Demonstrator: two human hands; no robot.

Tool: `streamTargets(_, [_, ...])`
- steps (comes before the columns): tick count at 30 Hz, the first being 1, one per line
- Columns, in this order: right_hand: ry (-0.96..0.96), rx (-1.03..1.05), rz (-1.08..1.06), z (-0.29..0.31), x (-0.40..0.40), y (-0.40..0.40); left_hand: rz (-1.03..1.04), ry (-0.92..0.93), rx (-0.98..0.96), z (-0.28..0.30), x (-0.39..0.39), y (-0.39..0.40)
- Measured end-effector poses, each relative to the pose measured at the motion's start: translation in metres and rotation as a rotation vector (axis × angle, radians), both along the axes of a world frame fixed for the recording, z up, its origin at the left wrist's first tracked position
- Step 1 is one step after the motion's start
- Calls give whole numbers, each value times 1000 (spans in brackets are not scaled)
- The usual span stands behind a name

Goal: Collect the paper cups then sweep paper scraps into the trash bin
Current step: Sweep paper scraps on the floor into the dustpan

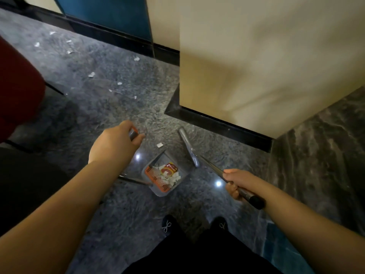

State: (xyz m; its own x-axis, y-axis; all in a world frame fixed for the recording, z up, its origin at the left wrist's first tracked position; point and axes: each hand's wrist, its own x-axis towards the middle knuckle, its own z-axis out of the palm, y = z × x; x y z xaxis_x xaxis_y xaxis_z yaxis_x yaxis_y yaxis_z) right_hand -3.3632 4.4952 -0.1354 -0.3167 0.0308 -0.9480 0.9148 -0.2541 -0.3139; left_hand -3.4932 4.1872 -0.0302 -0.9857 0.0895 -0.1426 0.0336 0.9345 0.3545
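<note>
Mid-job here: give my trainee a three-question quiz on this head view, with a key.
1. True or false: the dustpan already holds paper scraps.
2. Which hand grips the broom handle? A. left B. right
3. Fill in: one scrap lies on the floor just beyond the ____.

Key: 1 true. 2 B, the right hand; the left hand holds the dustpan's handle. 3 dustpan.
</note>
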Motion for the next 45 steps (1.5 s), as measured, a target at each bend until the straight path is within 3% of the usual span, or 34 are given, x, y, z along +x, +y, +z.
streamTargets(10, [32, 20, 141, -7, -96, -72, 214, -8, 3, -3, -25, -84])
streamTargets(25, [-63, 95, 494, -34, -278, -98, 275, -71, -85, -37, -158, -92])
streamTargets(33, [-121, 3, 676, -46, -303, -132, 308, -93, -151, -35, -190, -75])
streamTargets(38, [-163, -87, 614, -35, -305, -134, 301, -98, -171, -32, -193, -72])
streamTargets(45, [-107, -49, 578, -14, -311, -129, 385, -86, -74, -25, -187, -107])
